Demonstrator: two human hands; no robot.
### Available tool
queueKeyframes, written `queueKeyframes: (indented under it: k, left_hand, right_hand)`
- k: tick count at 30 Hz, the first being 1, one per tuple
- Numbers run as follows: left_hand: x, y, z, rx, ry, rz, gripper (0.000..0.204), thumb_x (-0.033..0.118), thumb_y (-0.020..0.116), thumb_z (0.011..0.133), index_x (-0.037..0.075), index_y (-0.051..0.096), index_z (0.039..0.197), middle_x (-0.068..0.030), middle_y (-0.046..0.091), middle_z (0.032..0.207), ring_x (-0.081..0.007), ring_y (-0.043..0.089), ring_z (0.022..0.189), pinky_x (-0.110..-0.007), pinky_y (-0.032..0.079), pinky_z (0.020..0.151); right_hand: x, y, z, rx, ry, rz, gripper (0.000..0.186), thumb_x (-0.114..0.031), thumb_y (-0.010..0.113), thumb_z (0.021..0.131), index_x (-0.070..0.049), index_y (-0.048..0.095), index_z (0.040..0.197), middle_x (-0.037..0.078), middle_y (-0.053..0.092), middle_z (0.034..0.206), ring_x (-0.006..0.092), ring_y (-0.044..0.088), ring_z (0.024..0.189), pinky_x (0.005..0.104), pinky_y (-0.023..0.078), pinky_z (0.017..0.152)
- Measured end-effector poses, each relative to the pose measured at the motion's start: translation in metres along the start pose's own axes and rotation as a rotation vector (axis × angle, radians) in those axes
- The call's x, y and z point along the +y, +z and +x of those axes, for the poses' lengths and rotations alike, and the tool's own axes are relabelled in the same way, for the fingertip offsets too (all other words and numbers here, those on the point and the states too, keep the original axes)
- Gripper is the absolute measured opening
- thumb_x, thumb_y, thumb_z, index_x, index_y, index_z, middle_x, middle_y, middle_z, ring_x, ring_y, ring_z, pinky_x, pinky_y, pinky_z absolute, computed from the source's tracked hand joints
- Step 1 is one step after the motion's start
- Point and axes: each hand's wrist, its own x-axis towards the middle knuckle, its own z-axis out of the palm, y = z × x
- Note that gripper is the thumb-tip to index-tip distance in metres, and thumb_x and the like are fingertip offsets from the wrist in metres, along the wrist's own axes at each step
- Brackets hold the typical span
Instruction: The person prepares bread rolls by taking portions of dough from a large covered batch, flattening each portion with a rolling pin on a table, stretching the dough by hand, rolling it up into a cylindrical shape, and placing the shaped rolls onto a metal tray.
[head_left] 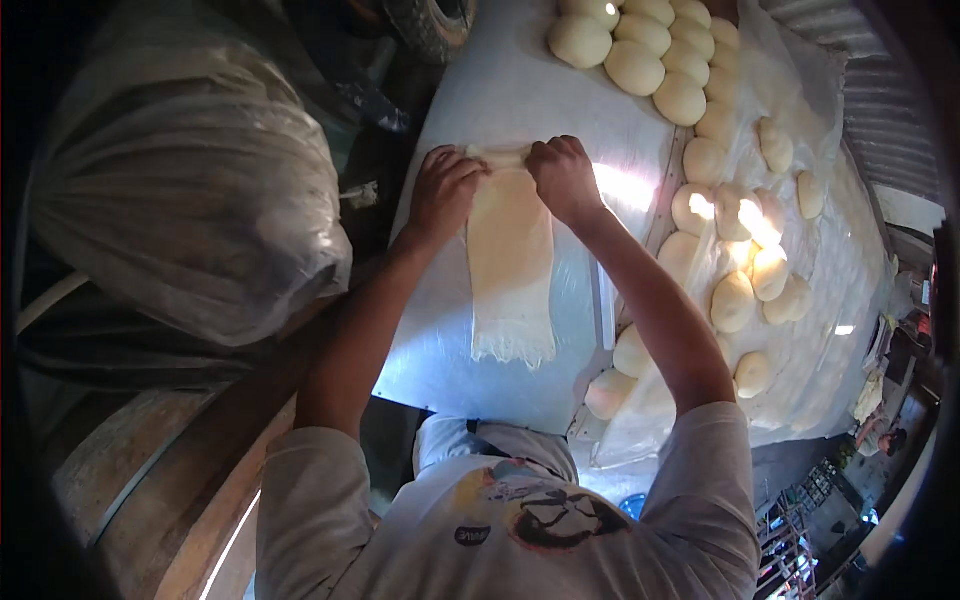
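Observation:
A long flat sheet of pale dough (510, 260) lies on the metal tabletop (430, 335), its near end cut into a fringe of thin strips. The far end is folded or rolled into a thicker band between my hands. My left hand (447, 190) is closed on the left end of that band, fingers curled over it. At the right end, my right hand (567, 182) grips the dough the same way, knuckles up. My thumbs and the underside of the band are mostly hidden.
Rounded dough balls (634, 68) sit in rows at the far right. More dough pieces (733, 302) lie on plastic sheeting (820, 340) to the right. A long pale bar (606, 300) rests beside the sheet. Left of the table stands a large plastic-covered bundle (190, 190).

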Motion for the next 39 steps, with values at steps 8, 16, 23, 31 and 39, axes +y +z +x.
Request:
queueKeyframes:
  k: [8,16,23,31,39]
  left_hand:
    - [0.024,-0.01,-0.026,0.129,0.019,0.015,0.025,-0.002,0.062,0.08,0.006,0.073,0.1,-0.0072,0.07,0.098,-0.0256,0.064,0.097,-0.045,0.047,0.097]
    - [0.031,-0.01,-0.009,-0.143,-0.306,0.059,0.058,0.027,0.071,0.081,-0.001,0.057,0.129,-0.0178,0.059,0.125,-0.034,0.053,0.119,-0.054,0.033,0.11]
    - [0.099,-0.02,-0.1,-0.522,-0.176,0.132,0.088,0.044,0.063,0.088,-0.011,0.03,0.149,-0.0266,0.024,0.161,-0.0375,0.015,0.154,-0.069,0.006,0.118]
    - [0.101,-0.02,-0.082,-0.553,-0.474,-0.016,0.08,0.036,0.071,0.085,-0.003,0.038,0.146,-0.0237,0.043,0.147,-0.0347,0.038,0.14,-0.061,0.018,0.117]
    - [0.167,-0.046,-0.194,-0.586,-0.198,0.098,0.088,0.041,0.065,0.087,-0.012,0.03,0.149,-0.0314,0.028,0.157,-0.0426,0.021,0.15,-0.065,0.007,0.12]
  right_hand:
    - [-0.013,0.003,-0.032,0.321,-0.074,0.113,0.016,-0.012,0.06,0.084,-0.006,0.071,0.094,0.006,0.063,0.099,0.0233,0.062,0.098,0.043,0.047,0.097]
    - [-0.012,0.007,-0.009,0.342,0.173,0.332,0.033,-0.023,0.061,0.085,-0.004,0.068,0.111,0.014,0.067,0.11,0.0283,0.061,0.111,0.0479,0.035,0.111]
    - [-0.065,0.027,-0.124,-0.061,0.122,0.25,0.081,-0.042,0.052,0.097,0.008,0.024,0.153,0.026,0.019,0.163,0.0392,0.014,0.153,0.0591,0.011,0.122]
    - [-0.042,0.002,-0.114,0.299,0.291,0.541,0.035,-0.025,0.048,0.1,0.004,0.067,0.102,0.021,0.068,0.108,0.0354,0.063,0.105,0.0475,0.038,0.109]
    - [-0.107,0.028,-0.237,-0.142,0.04,0.38,0.079,-0.032,0.06,0.092,0.012,0.028,0.15,0.031,0.023,0.158,0.0431,0.022,0.15,0.0581,0.018,0.121]
